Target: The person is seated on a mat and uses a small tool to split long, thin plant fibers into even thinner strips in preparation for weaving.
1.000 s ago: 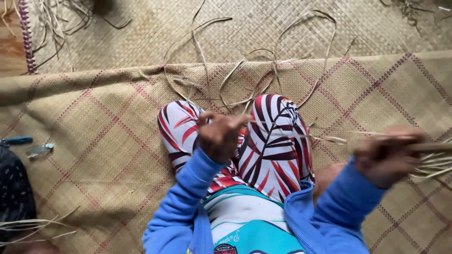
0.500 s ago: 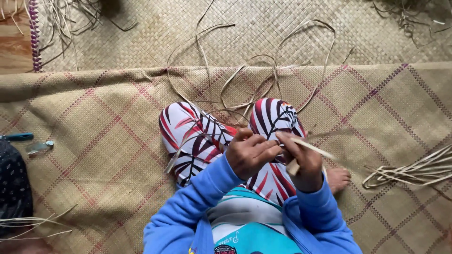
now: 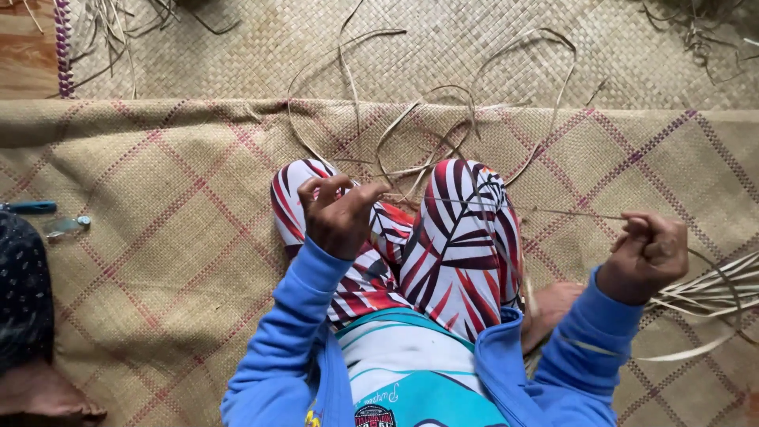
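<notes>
Hands now apart: left hand, right hand, thin strip between.

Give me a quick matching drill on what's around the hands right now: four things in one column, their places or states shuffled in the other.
Things:
1. thin strip
2. bundle of strips
3. blue tool
4. looped strips

Places or states:
A. lying on the checked mat at the far left edge
B. stretched between the left hand and the right hand
C. curling loose on the mat beyond the knees
D. heaped on the mat beside the right hand

Pairs: 1-B, 2-D, 3-A, 4-C
</notes>
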